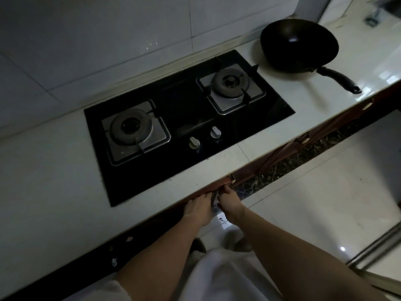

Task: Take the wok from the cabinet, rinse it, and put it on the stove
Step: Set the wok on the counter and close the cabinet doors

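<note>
Head view. Two bare forearms reach forward and down from the lower edge of the frame, above a pale garment (219, 276). Left hand (198, 208) lies under the front edge of the countertop (325, 109), fingers pressed together and extended toward the top edge of a reddish-brown cabinet door (223, 183); the fingertips are partly hidden, so contact cannot be confirmed. Right hand (231, 202) sits just beside it, fingers curled and closed on the same door edge or a small dark item between the hands; which one cannot be told in the dim light. Black glass stove (186, 105) with two burners and two knobs (205, 139) is set into the countertop, nothing on either burner. Black wok (299, 45) stands upright on the countertop to the right of the stove, near but apart from it, its long handle (338, 80) pointing toward the counter's front edge.
</note>
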`<action>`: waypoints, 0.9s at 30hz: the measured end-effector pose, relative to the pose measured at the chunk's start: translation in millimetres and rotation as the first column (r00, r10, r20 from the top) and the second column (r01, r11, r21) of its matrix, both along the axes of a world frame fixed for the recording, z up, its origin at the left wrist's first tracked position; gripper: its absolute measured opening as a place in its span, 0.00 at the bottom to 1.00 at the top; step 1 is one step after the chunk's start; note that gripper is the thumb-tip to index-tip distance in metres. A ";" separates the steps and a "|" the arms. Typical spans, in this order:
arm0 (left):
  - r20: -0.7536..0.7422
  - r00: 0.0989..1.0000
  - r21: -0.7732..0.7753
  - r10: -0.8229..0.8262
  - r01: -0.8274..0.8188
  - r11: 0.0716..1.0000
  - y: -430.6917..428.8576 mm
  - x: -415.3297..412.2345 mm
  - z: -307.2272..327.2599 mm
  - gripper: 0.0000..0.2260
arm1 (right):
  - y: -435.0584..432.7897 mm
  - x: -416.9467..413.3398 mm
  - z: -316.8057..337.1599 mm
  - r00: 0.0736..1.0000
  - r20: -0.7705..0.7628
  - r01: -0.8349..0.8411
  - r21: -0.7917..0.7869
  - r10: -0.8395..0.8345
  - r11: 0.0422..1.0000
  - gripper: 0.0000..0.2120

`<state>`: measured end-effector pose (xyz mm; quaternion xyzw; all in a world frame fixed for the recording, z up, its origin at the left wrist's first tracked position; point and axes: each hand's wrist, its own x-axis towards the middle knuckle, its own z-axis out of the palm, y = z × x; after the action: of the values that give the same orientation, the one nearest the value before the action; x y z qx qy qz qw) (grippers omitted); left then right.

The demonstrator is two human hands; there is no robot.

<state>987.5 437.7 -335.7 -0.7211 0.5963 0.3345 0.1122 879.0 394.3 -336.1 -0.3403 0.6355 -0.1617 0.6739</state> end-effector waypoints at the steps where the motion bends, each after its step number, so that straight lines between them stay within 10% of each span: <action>1: 0.014 1.000 -0.001 -0.024 0.024 1.000 -3.3 0.4 -0.7 0.28 | -2.4 0.5 1.1 1.000 0.022 0.003 -0.007 -0.003 1.000 0.27; 18: 0.024 0.999 0.163 0.045 -0.049 0.985 -35.8 -11.1 2.4 0.40 | -38.8 -15.9 0.1 0.959 -0.074 -0.275 -0.006 0.274 0.961 0.31; 27: -0.015 0.999 0.109 -0.046 0.048 0.993 -73.3 -15.6 46.8 0.16 | -46.1 -30.8 33.0 0.910 -0.368 -0.271 -0.185 0.189 0.945 0.18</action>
<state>971.9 364.4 -288.9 -0.6975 0.5946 0.3684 0.1554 848.3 348.3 -303.1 -0.5125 0.6757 -0.0914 0.5220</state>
